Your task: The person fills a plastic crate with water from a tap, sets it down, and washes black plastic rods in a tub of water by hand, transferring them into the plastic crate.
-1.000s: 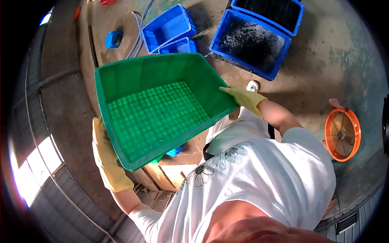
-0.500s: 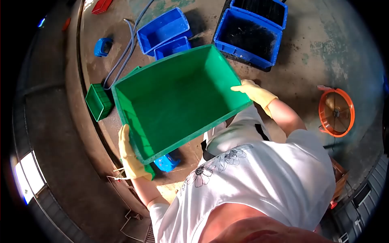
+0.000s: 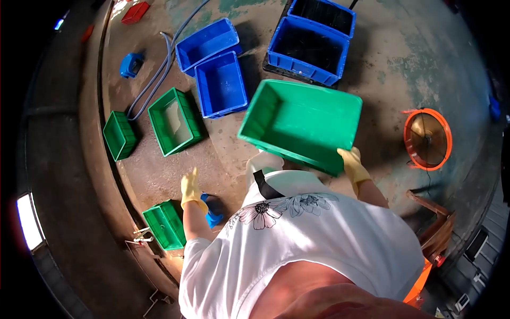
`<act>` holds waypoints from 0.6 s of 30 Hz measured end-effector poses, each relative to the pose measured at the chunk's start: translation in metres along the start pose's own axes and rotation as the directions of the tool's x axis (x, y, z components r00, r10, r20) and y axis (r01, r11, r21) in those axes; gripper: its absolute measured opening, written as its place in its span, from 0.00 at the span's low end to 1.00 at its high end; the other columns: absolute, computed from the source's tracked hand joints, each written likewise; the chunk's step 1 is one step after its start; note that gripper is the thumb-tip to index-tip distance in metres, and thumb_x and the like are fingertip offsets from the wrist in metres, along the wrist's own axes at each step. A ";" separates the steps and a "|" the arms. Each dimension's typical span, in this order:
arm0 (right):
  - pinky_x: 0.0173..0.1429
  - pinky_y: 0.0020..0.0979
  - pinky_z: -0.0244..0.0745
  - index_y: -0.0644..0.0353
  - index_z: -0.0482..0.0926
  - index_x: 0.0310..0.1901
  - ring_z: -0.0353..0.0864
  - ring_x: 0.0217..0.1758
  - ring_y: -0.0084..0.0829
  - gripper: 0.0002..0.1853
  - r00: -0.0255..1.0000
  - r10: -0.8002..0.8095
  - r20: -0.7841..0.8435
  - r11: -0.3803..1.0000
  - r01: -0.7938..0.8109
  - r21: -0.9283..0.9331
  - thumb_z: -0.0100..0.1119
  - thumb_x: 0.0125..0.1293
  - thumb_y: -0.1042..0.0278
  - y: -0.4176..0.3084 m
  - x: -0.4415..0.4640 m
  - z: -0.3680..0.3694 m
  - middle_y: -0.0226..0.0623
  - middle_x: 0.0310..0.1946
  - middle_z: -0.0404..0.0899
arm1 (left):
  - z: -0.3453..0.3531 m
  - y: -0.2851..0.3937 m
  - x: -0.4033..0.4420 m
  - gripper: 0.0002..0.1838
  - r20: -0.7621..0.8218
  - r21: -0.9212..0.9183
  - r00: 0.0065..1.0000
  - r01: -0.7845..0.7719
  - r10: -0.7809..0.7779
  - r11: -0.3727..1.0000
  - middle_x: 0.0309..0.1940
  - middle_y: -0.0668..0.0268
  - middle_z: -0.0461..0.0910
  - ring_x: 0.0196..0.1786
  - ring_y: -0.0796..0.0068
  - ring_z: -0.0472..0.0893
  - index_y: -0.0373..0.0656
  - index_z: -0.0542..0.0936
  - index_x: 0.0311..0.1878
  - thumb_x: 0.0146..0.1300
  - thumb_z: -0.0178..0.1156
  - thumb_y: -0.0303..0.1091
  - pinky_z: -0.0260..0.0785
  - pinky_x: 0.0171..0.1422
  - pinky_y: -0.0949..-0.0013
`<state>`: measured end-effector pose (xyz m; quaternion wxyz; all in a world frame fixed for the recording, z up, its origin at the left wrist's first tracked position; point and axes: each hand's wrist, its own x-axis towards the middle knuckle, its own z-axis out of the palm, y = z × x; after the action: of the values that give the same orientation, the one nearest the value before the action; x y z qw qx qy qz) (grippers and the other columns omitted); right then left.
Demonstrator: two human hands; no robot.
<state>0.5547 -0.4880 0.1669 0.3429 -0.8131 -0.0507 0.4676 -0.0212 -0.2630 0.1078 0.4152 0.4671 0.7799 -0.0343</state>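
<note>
Left hand (image 3: 192, 191) extended, right hand (image 3: 354, 166) gripping, arms apart.

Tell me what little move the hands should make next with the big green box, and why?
Perhaps the right hand should ease the big green box down onto the floor: only that hand is on it, the left hand is off it, and floor shows between it and the orange fan. Whether it already rests on something, I can't tell.

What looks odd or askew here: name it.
Only the right hand is on the big green bin, at one end; the left hand is empty, which looks lopsided. The floor near the left hand looks damp.
</note>
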 end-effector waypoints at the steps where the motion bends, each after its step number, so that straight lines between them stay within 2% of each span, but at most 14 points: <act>1: 0.57 0.37 0.76 0.68 0.80 0.56 0.82 0.54 0.39 0.22 0.999 -0.018 -0.032 0.986 0.023 0.165 0.66 0.64 0.64 0.053 0.012 -0.014 0.47 0.53 0.82 | 0.017 -0.028 -0.013 0.29 0.016 0.067 0.996 0.083 -0.085 0.994 0.64 0.49 0.80 0.67 0.68 0.79 0.33 0.80 0.63 0.69 0.64 0.48 0.69 0.68 0.66; 2: 0.55 0.38 0.78 0.69 0.81 0.54 0.84 0.52 0.40 0.21 0.998 -0.023 -0.064 0.943 0.043 0.330 0.67 0.63 0.66 0.116 0.031 -0.030 0.46 0.52 0.83 | 0.030 -0.051 -0.021 0.31 0.022 0.144 0.985 0.166 -0.171 0.976 0.63 0.48 0.81 0.67 0.67 0.79 0.33 0.80 0.63 0.69 0.64 0.52 0.70 0.67 0.66; 3: 0.53 0.39 0.78 0.73 0.81 0.53 0.84 0.49 0.39 0.22 0.982 0.075 -0.171 0.975 -0.036 0.218 0.68 0.61 0.65 0.146 0.027 -0.044 0.47 0.49 0.84 | 0.034 -0.044 -0.044 0.31 0.019 0.162 0.986 0.158 -0.163 0.974 0.63 0.48 0.81 0.67 0.67 0.79 0.33 0.80 0.63 0.69 0.64 0.52 0.70 0.67 0.66; 5: 0.51 0.39 0.78 0.76 0.82 0.51 0.85 0.46 0.38 0.23 0.945 0.178 -0.275 0.982 -0.150 0.119 0.69 0.60 0.65 0.214 0.016 -0.062 0.49 0.46 0.85 | 0.042 -0.019 -0.121 0.29 0.266 0.439 0.937 0.092 -0.227 0.894 0.62 0.50 0.82 0.65 0.58 0.80 0.45 0.80 0.65 0.71 0.59 0.56 0.71 0.65 0.58; 7: 0.51 0.39 0.78 0.76 0.82 0.52 0.85 0.46 0.39 0.25 0.867 0.141 -0.477 0.940 0.034 0.340 0.69 0.62 0.61 0.269 -0.001 -0.067 0.48 0.44 0.86 | 0.045 -0.032 -0.148 0.28 0.364 0.557 0.882 0.051 -0.299 0.829 0.61 0.51 0.82 0.64 0.53 0.81 0.51 0.80 0.66 0.72 0.57 0.58 0.72 0.65 0.54; 9: 0.51 0.39 0.78 0.75 0.82 0.52 0.85 0.45 0.39 0.25 0.918 0.134 -0.374 0.974 -0.052 0.221 0.68 0.64 0.58 0.269 -0.055 -0.087 0.48 0.45 0.85 | 0.056 -0.063 -0.135 0.19 0.569 0.571 0.807 -0.251 -0.156 0.782 0.59 0.51 0.82 0.62 0.49 0.81 0.53 0.79 0.59 0.72 0.52 0.48 0.72 0.62 0.53; 10: 0.51 0.39 0.78 0.74 0.82 0.52 0.85 0.44 0.40 0.25 0.950 0.128 -0.283 0.990 -0.104 0.098 0.67 0.65 0.56 0.261 -0.080 -0.094 0.48 0.46 0.85 | 0.059 -0.074 -0.124 0.18 0.550 0.522 0.831 -0.264 -0.084 0.811 0.57 0.48 0.83 0.62 0.48 0.81 0.51 0.79 0.57 0.71 0.53 0.49 0.73 0.59 0.52; 11: 0.51 0.39 0.78 0.74 0.82 0.52 0.85 0.44 0.40 0.25 0.956 0.119 -0.267 0.992 -0.100 0.084 0.67 0.65 0.56 0.278 -0.093 -0.096 0.48 0.46 0.85 | 0.078 -0.181 -0.031 0.19 0.639 0.418 0.769 -0.358 0.010 0.835 0.57 0.44 0.82 0.61 0.45 0.80 0.52 0.80 0.58 0.70 0.54 0.48 0.73 0.57 0.53; 12: 0.50 0.39 0.78 0.73 0.83 0.52 0.85 0.41 0.40 0.25 0.938 0.132 -0.319 0.991 -0.120 0.058 0.64 0.67 0.54 0.297 -0.104 -0.096 0.46 0.45 0.85 | 0.097 -0.189 0.009 0.21 0.448 0.267 0.869 0.094 -0.210 0.959 0.55 0.47 0.84 0.58 0.47 0.82 0.50 0.81 0.61 0.71 0.56 0.48 0.74 0.55 0.57; 13: 0.50 0.38 0.78 0.72 0.84 0.52 0.85 0.39 0.40 0.26 0.917 0.141 -0.374 0.990 -0.137 0.036 0.62 0.69 0.52 0.312 -0.110 -0.099 0.45 0.44 0.86 | 0.073 -0.095 -0.054 0.24 0.308 0.458 0.934 0.023 -0.183 0.889 0.54 0.54 0.86 0.57 0.58 0.82 0.43 0.81 0.64 0.74 0.56 0.48 0.73 0.58 0.62; 14: 0.49 0.38 0.78 0.72 0.82 0.54 0.84 0.41 0.38 0.28 0.919 0.216 -0.331 0.968 -0.246 -0.054 0.56 0.72 0.49 0.287 -0.136 -0.099 0.46 0.47 0.85 | 0.062 -0.078 -0.057 0.24 0.355 0.547 0.918 -0.358 0.177 0.757 0.53 0.56 0.86 0.57 0.62 0.82 0.40 0.81 0.63 0.74 0.57 0.47 0.72 0.60 0.63; 15: 0.49 0.38 0.78 0.72 0.82 0.54 0.84 0.41 0.38 0.28 0.927 0.214 -0.308 0.963 -0.253 -0.091 0.56 0.73 0.48 0.298 -0.142 -0.100 0.46 0.47 0.85 | 0.056 -0.067 -0.055 0.25 0.436 0.600 0.755 -0.650 0.490 0.467 0.51 0.59 0.87 0.56 0.67 0.82 0.36 0.81 0.63 0.75 0.57 0.47 0.71 0.62 0.65; 17: 0.49 0.38 0.78 0.72 0.82 0.54 0.84 0.41 0.39 0.28 0.939 0.211 -0.272 0.960 -0.251 -0.121 0.56 0.73 0.48 0.324 -0.148 -0.099 0.46 0.47 0.85 | 0.065 -0.032 -0.047 0.22 0.256 0.317 0.900 -0.424 0.354 0.848 0.52 0.60 0.87 0.57 0.72 0.81 0.36 0.81 0.62 0.73 0.60 0.42 0.70 0.65 0.66; 18: 0.49 0.38 0.78 0.72 0.82 0.54 0.84 0.41 0.39 0.28 0.941 0.211 -0.264 0.962 -0.248 -0.115 0.56 0.73 0.48 0.334 -0.149 -0.098 0.46 0.47 0.85 | 0.067 -0.018 -0.052 0.22 0.249 0.314 0.901 -0.422 0.355 0.850 0.52 0.60 0.87 0.57 0.72 0.81 0.36 0.81 0.62 0.73 0.60 0.42 0.70 0.65 0.66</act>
<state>0.4695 -0.8520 0.1050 0.2288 -0.8888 0.0539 0.3935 0.0178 -0.3384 0.0934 0.3901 0.6787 0.6076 -0.1343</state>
